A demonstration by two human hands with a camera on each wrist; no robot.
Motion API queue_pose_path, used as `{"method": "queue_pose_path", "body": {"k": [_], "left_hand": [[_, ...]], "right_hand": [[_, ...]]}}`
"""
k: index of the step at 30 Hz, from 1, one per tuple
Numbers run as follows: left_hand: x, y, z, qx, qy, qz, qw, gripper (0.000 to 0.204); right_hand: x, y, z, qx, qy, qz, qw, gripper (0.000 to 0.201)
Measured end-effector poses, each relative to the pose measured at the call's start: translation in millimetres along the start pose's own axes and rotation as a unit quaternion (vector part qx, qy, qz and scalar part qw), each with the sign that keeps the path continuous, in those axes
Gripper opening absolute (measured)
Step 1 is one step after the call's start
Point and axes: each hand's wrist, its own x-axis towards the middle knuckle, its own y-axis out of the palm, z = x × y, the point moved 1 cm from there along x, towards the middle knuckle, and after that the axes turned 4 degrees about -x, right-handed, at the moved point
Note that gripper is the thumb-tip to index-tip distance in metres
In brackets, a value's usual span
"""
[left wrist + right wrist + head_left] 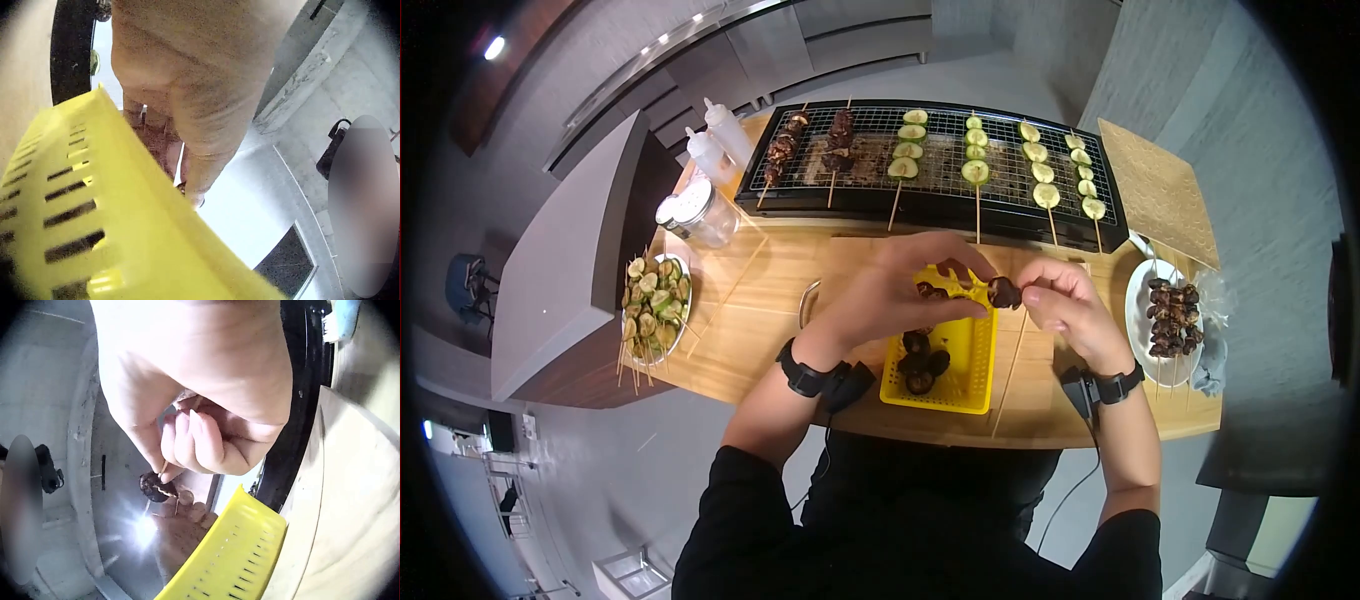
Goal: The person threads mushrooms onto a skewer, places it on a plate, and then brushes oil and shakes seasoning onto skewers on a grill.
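Note:
In the head view, a dark brown piece [1003,292] lies between the two hands, over the right rim of a yellow basket [970,372]. The left hand [905,285] reaches across the basket and pinches this piece at its thumb and fingertips. From the right side, the right hand [1068,305] grips a thin stick, its curled fingers beside the piece. The right wrist view shows the stick [164,467] passing from the right hand's fingertips to the dark piece [155,486]. More dark round pieces [920,362] lie in the basket, partly hidden by the left hand.
Behind the hands stands a black grill [860,215] with several skewers of green slices and two darker ones. A plate of green-slice skewers [658,305] is at the left, a plate of dark skewers [1172,320] at the right. Jars [705,215] and bottles [725,135] stand back left.

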Motion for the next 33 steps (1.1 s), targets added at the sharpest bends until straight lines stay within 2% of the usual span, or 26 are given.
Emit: {"method": "queue_pose_path", "body": {"k": [3, 6, 7, 10, 17, 22, 33], "left_hand": [[0, -8, -4, -0.002, -0.049, -0.016, 0.999, 0.028], [3, -13, -9, 0.138, -0.076, 0.018, 0.987, 0.025], [1, -11, -9, 0.171, -0.062, 0.02, 0.983, 0.021], [0, -9, -16, 0.316, -0.048, 0.098, 0.943, 0.018], [-8, 1, -25, 0.389, -0.094, 0.185, 0.897, 0.024], [-12, 16, -24, 0.451, -0.1, 0.209, 0.862, 0.028], [-9, 26, -21, 0.468, -0.101, 0.197, 0.856, 0.033]], "right_hand": [[0, -4, -2, 0.069, -0.026, -0.015, 0.997, 0.01], [3, -12, 1, 0.123, -0.046, -0.024, 0.991, 0.01], [4, -15, 2, 0.137, -0.051, -0.031, 0.989, 0.01], [5, -18, 1, 0.155, -0.049, -0.046, 0.986, 0.011], [5, -17, -1, 0.151, -0.048, -0.043, 0.986, 0.012], [5, -16, 1, 0.143, -0.049, -0.041, 0.988, 0.012], [4, -13, 2, 0.134, -0.04, -0.045, 0.989, 0.011]]}}
